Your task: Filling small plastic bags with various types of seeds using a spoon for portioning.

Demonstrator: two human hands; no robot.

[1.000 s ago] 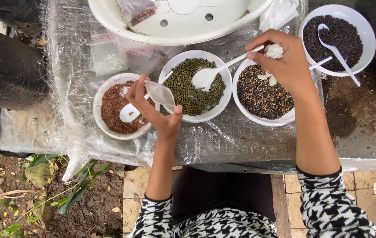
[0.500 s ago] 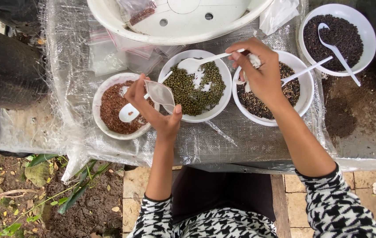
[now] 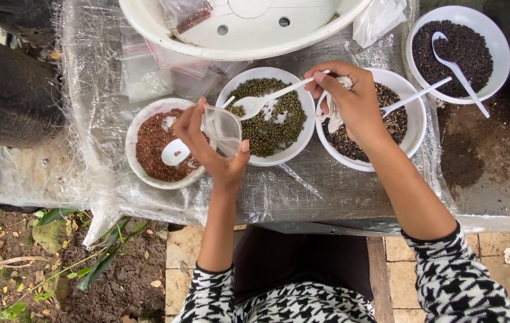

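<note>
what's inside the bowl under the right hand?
The bowl holds mixed dark and pale seeds and a white spoon. The right hand covers its left part, contents there unseen.

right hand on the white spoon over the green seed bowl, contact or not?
Touching. The head view shows the right hand pinching the handle end of the white spoon, whose scoop sits over the green seed bowl.

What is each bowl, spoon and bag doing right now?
Small clear bag: held open by left hand.
White spoon: held by right hand, in green-seed bowl.
Red-seed bowl: spoon resting inside.
Black-seed bowl: spoon resting inside.
</note>
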